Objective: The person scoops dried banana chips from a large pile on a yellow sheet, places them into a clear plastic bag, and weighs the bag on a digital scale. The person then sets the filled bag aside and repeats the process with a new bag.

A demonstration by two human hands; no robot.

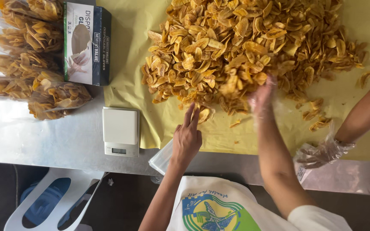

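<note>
A large heap of golden fried plantain chips (253,47) lies on yellow paper (129,51) spread over a metal table. My left hand (187,137) rests at the paper's near edge and holds a clear plastic bag (161,158) against the table edge. My right hand (262,96), in a thin clear glove, is blurred and scoops a clump of chips at the near side of the heap. Another person's gloved hand (322,152) reaches in from the right and hangs over the table edge.
A small white digital scale (120,130) stands left of my left hand. A box of disposable gloves (86,42) and several filled clear bags of chips (31,64) sit at the far left. A white plastic chair (52,196) stands under the table edge.
</note>
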